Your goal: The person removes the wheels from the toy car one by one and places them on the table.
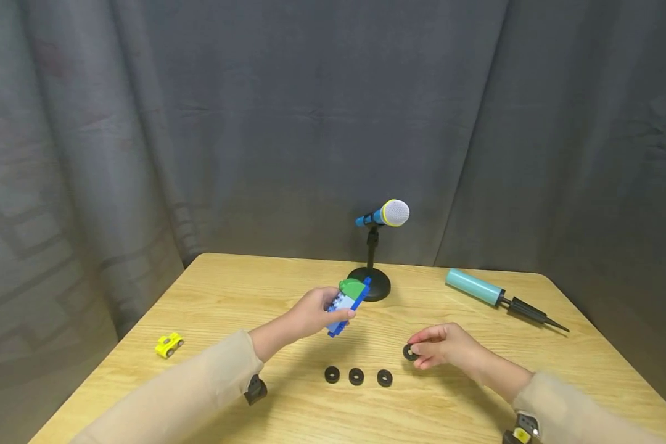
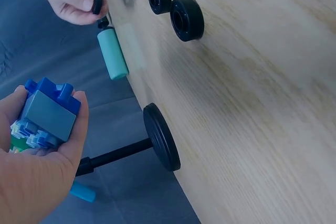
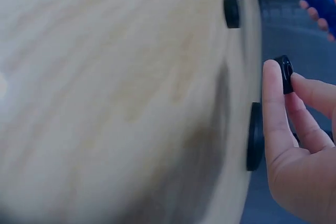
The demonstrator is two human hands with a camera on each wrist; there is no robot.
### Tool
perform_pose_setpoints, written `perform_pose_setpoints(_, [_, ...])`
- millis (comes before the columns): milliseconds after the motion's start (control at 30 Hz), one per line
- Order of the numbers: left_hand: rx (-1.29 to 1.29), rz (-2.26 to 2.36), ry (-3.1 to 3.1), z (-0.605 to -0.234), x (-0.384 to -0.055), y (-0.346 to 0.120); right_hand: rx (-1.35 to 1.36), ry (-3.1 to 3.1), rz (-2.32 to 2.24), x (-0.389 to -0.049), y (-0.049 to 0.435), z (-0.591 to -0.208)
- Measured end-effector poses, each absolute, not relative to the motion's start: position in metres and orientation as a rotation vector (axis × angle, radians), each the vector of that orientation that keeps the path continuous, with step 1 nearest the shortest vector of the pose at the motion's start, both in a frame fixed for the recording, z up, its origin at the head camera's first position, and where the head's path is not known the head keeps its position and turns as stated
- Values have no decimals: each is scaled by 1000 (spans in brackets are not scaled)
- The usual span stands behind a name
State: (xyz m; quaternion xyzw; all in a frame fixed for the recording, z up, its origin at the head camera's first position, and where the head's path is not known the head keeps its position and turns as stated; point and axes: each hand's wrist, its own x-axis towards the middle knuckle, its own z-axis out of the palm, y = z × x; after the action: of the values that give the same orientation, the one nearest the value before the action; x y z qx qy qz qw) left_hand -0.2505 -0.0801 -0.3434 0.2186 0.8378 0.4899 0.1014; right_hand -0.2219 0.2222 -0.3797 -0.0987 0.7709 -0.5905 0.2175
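Observation:
My left hand (image 1: pixel 317 311) grips a toy block assembly (image 1: pixel 348 301) in blue, light blue and green above the table. Blue pegs stick out from its side in the left wrist view, where the toy (image 2: pixel 51 111) sits between thumb and fingers. To the right, my right hand (image 1: pixel 446 348) pinches a small black wheel (image 1: pixel 410 352) between thumb and fingertips, just off the tabletop. The right wrist view shows this wheel (image 3: pixel 285 74) edge-on. Three similar black wheels, the left one (image 1: pixel 332 374), the middle one (image 1: pixel 356 376) and the right one (image 1: pixel 385 378), lie in a row between the hands.
Behind the hands, a blue toy microphone (image 1: pixel 394 213) stands on a black round-based stand (image 1: pixel 370 283). A teal hand pump (image 1: pixel 474 287) lies at the back right of the wooden table (image 1: pixel 244 277). A yellow toy car (image 1: pixel 169 345) sits at the left. Grey curtains (image 1: pixel 311 123) surround the table.

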Motion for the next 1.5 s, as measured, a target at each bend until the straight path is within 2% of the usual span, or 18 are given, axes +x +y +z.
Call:
perform_pose_setpoints(500, [678,1409,2472,-343,-248,-77,-394,2166,-1505,-213,238,-407])
perform_pose_setpoints(933, [658,1407,2463,-348,-249,-73,-393,2109,-1502,-216,239,-409])
perform_pose_setpoints(1200, [711,1366,2514,-346,-251,-68,-480,2081,-1361,-226,247,-392])
perform_pose_setpoints(1500, [745,1255,2623,-340,-252,-62,-516,2226,-1359,-244,231,-350])
